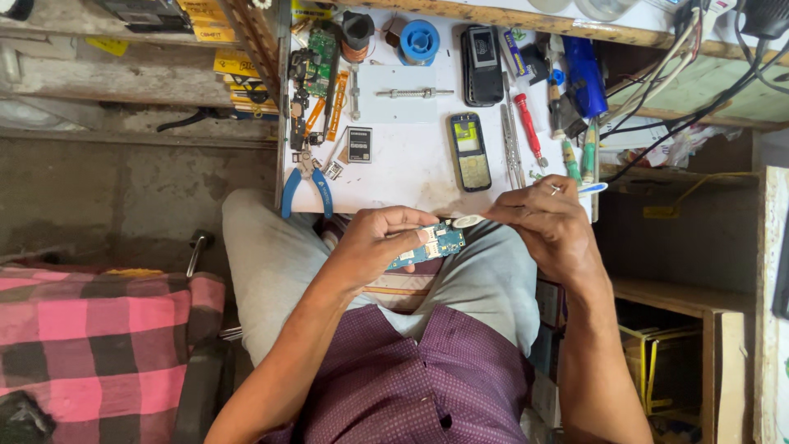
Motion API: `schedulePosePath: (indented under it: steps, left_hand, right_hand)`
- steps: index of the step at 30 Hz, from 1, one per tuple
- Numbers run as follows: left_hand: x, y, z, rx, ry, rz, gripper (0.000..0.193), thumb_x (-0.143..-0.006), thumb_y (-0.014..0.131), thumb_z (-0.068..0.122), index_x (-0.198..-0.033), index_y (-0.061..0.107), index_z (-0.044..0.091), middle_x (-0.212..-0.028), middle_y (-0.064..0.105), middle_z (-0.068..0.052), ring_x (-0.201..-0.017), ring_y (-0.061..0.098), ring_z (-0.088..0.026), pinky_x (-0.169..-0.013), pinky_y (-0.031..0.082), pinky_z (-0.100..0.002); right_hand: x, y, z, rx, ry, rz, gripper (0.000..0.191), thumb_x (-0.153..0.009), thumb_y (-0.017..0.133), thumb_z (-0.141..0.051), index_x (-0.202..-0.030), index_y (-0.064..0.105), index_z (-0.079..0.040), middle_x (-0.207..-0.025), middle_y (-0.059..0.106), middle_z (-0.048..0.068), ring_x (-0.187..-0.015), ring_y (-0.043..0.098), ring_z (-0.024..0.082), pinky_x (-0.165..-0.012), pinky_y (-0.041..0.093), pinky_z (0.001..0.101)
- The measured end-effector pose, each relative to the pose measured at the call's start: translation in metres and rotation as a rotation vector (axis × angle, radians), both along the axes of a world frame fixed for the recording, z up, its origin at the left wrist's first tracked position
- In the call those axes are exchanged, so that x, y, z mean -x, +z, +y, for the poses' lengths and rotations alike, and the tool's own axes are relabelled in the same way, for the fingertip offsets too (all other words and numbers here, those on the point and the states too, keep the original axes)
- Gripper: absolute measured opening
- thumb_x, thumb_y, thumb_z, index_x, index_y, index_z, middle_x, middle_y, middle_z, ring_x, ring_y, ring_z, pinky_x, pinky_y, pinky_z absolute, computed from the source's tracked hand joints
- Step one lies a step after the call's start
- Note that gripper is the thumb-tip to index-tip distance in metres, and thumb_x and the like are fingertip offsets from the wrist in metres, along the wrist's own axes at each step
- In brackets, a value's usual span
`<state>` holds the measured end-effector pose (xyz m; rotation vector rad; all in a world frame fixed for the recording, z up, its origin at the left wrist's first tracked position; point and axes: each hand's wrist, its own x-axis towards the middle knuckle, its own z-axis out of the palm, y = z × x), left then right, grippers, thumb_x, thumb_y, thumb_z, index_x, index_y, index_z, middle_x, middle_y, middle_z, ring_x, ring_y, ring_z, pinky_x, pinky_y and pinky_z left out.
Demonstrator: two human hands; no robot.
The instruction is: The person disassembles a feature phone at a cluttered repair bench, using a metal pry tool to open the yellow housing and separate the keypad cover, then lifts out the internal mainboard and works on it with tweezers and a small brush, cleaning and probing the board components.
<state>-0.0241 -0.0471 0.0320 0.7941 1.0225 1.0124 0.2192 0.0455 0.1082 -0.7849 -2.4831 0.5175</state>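
Note:
My left hand [374, 244] grips a small blue-green phone circuit board [433, 243] over my lap, just below the white work table's [394, 168] front edge. My right hand [549, 222] is closed on a white toothbrush; its brush head [467, 220] touches the board's upper right corner, and the blue-tipped handle end [593, 188] sticks out past my fingers. An opened phone body [470, 151] with a yellowish inside lies on the table right above my hands.
The table carries blue-handled pliers [306, 182], a phone battery [359, 145], tweezers [511, 146], a red screwdriver [528, 125], a black phone [481, 64], a blue solder spool [420, 40] and a metal board holder [397, 93]. A pink checked cushion [99, 337] lies left; cables hang at right.

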Motion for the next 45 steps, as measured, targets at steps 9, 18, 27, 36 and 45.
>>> schedulePosePath:
  steps: [9, 18, 27, 36, 45]
  left_hand:
    - [-0.001, 0.004, 0.001, 0.040, -0.020, 0.037, 0.030, -0.093, 0.068, 0.011, -0.119, 0.073, -0.003, -0.097, 0.077, -0.007, -0.076, 0.069, -0.007, -0.063, 0.058, -0.024]
    - [0.006, -0.001, 0.001, 0.032, 0.063, -0.010, 0.030, -0.094, 0.068, 0.011, -0.120, 0.072, -0.003, -0.103, 0.077, -0.006, -0.079, 0.067, -0.007, -0.061, 0.057, -0.024]
    - [0.003, 0.005, -0.001, 0.049, 0.027, 0.003, 0.030, -0.095, 0.068, 0.013, -0.121, 0.072, -0.002, -0.102, 0.077, -0.006, -0.082, 0.068, -0.007, -0.062, 0.057, -0.024]
    - [0.001, 0.005, -0.001, 0.016, 0.014, 0.019, 0.031, -0.095, 0.069, 0.013, -0.121, 0.073, -0.002, -0.100, 0.077, -0.006, -0.082, 0.069, -0.007, -0.063, 0.058, -0.024]
    - [0.002, 0.002, 0.001, 0.009, 0.026, -0.008, 0.031, -0.095, 0.068, 0.013, -0.121, 0.072, -0.002, -0.100, 0.077, -0.005, -0.080, 0.068, -0.007, -0.062, 0.057, -0.024]
  right_hand:
    - [0.001, -0.003, 0.000, -0.037, 0.060, -0.048, 0.032, -0.072, 0.076, 0.002, -0.100, 0.080, -0.013, -0.100, 0.075, 0.000, -0.092, 0.065, 0.019, -0.094, 0.040, 0.0371]
    - [-0.009, -0.008, -0.017, -0.001, -0.161, 0.051, 0.029, -0.082, 0.076, 0.005, -0.107, 0.078, -0.010, -0.103, 0.073, 0.002, -0.097, 0.067, 0.019, -0.091, 0.046, 0.0329]
    - [0.003, -0.014, -0.033, -0.022, -0.139, 0.068, 0.033, -0.075, 0.075, 0.007, -0.102, 0.079, -0.010, -0.097, 0.073, 0.001, -0.089, 0.065, 0.020, -0.087, 0.044, 0.0352]
    - [-0.003, -0.015, -0.026, -0.008, -0.102, 0.062, 0.034, -0.074, 0.076, 0.005, -0.102, 0.079, -0.012, -0.098, 0.073, 0.000, -0.092, 0.067, 0.017, -0.089, 0.042, 0.0337]
    - [-0.001, -0.016, -0.023, 0.002, -0.076, 0.088, 0.029, -0.076, 0.076, 0.005, -0.100, 0.079, -0.011, -0.097, 0.073, 0.001, -0.093, 0.067, 0.017, -0.089, 0.041, 0.0335]
